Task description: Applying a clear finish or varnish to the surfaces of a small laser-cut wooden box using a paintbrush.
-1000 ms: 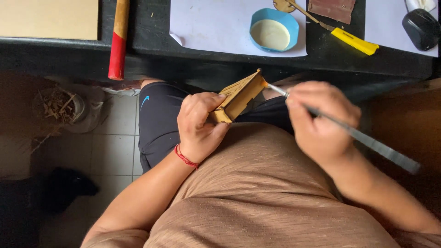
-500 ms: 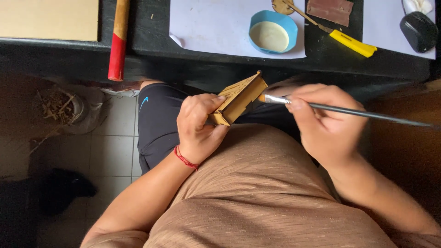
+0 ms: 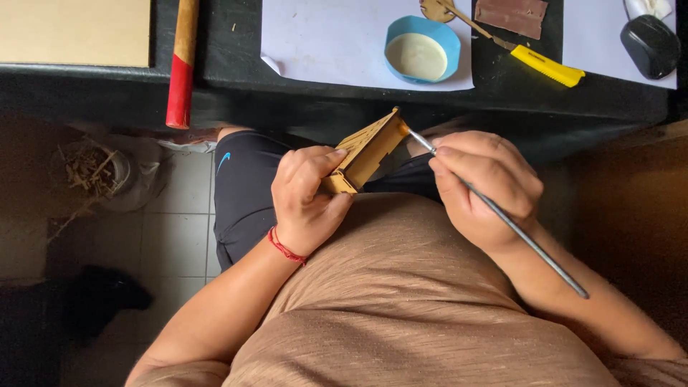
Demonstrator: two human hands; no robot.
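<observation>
Her left hand [image 3: 307,203] grips a small wooden model [image 3: 367,150], half hidden by fingers, while the right hand [image 3: 487,188] pinches a thin brush [image 3: 502,218], tip touching its edge.

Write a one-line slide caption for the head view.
Left hand holds a small wooden model while right hand touches a thin brush to it.

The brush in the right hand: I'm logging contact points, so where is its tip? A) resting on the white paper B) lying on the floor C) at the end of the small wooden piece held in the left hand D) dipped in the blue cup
C: the brush in the right hand meets the end of the small wooden piece that the left hand holds.
</observation>
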